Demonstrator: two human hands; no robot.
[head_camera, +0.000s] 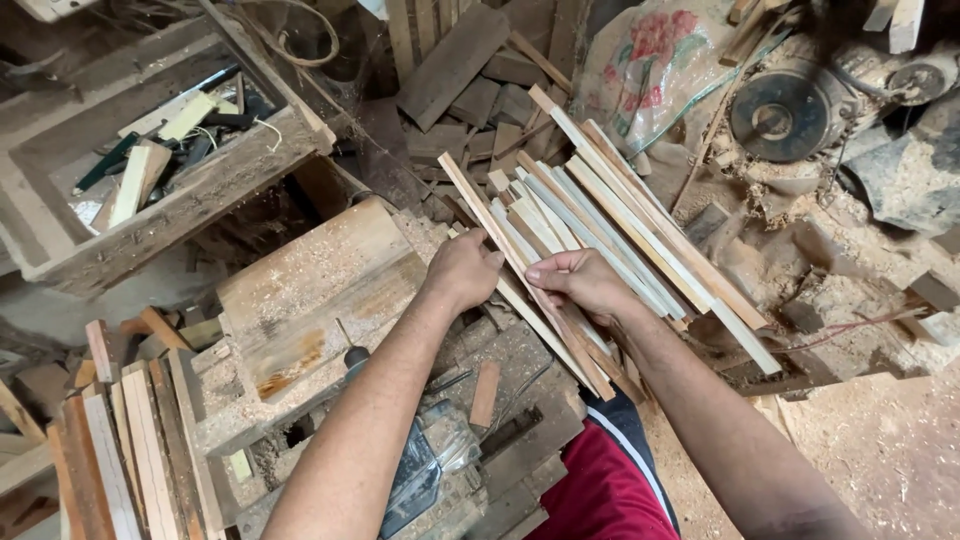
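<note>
Sawdusty workshop, slats (600, 215) in both hands' grip

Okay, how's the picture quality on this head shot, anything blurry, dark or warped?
Head view: soft, even daylight, no harsh glare; the left hand, right hand and bundle of wooden strips are sharp. Head view: the upper left around the wooden box falls into shadow. Head view: wide-angle lens stretches the forearms toward the bottom edge, and the corners look slightly softer.
</note>
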